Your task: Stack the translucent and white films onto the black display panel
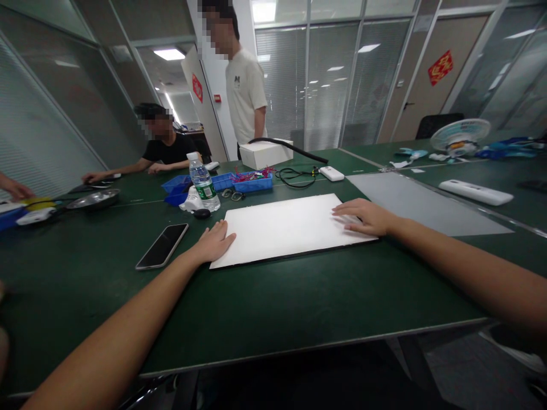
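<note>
The white board point(277, 230) lies flat on the green table point(277, 307) in front of me, a dark edge showing along its near side. My left hand point(215, 241) rests palm down on its left end, fingers nearly together and thumb held out; my right hand point(363, 216) is over the right end, fingers loosely spread, gripping nothing, though I cannot tell whether every fingertip touches. Left of the board is a phone point(162, 246); just beyond its far left corner stands a water bottle point(204, 185), with blue trays point(253, 183) nearby. To the right, a pale grey sheet point(419, 205) covers some of the table. Farther off, a person in a white shirt point(245, 91) stands behind a white box point(265, 155).
</note>
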`<state>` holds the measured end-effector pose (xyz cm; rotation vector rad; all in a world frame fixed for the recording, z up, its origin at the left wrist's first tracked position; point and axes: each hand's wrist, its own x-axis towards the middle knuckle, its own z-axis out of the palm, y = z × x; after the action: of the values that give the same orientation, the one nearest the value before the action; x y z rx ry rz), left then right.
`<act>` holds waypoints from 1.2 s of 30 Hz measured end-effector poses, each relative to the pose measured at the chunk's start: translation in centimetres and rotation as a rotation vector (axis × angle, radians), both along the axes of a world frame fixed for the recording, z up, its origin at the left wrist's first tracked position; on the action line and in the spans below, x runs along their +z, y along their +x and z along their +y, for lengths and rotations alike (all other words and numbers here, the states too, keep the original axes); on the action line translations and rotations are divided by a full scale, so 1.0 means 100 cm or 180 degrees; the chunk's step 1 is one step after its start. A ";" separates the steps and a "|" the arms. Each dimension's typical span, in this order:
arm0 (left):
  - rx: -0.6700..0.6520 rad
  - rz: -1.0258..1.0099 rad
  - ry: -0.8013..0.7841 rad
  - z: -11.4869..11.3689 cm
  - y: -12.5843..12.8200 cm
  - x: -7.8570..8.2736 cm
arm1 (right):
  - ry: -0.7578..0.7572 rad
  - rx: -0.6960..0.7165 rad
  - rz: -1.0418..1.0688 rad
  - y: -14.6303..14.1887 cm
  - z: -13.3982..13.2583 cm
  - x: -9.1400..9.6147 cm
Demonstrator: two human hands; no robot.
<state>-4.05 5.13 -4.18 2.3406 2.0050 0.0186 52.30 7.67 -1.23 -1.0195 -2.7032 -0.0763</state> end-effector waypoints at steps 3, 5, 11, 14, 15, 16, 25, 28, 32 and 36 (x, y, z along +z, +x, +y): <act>-0.0008 -0.0007 -0.0030 -0.001 0.000 0.001 | 0.0252 -0.1027 0.0028 0.024 0.013 0.001; -0.0018 -0.0016 -0.0050 -0.001 0.000 0.001 | 0.0348 -0.1805 0.0014 0.042 0.020 -0.001; -0.0021 -0.0036 -0.0038 0.001 0.000 -0.001 | 0.0013 -0.3616 -0.0156 0.079 0.036 -0.015; -0.0014 -0.0037 -0.0043 0.002 0.000 -0.002 | -0.0361 -0.3864 -0.0246 0.085 0.042 -0.020; -0.0009 -0.0038 -0.0042 0.002 0.000 -0.002 | -0.0452 -0.3863 -0.0276 0.086 0.044 -0.021; -0.0005 -0.0040 -0.0040 0.002 0.000 -0.002 | -0.0515 -0.3844 -0.0301 0.087 0.046 -0.022; -0.0015 -0.0046 -0.0036 0.001 0.001 0.000 | -0.0648 -0.3783 -0.0356 0.085 0.052 -0.029; -0.0013 -0.0042 -0.0055 0.000 0.002 0.001 | -0.0597 -0.3770 -0.0351 0.083 0.053 -0.031; -0.0026 -0.0051 -0.0028 -0.001 0.002 0.001 | -0.0535 -0.3745 -0.0319 0.085 0.054 -0.030; -0.0037 -0.0052 -0.0014 -0.001 0.002 0.002 | -0.0489 -0.3723 -0.0276 0.087 0.054 -0.030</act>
<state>-3.87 5.00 -4.02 2.3414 1.9819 0.0327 60.98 13.07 -4.28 -2.5031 -1.8056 -0.1176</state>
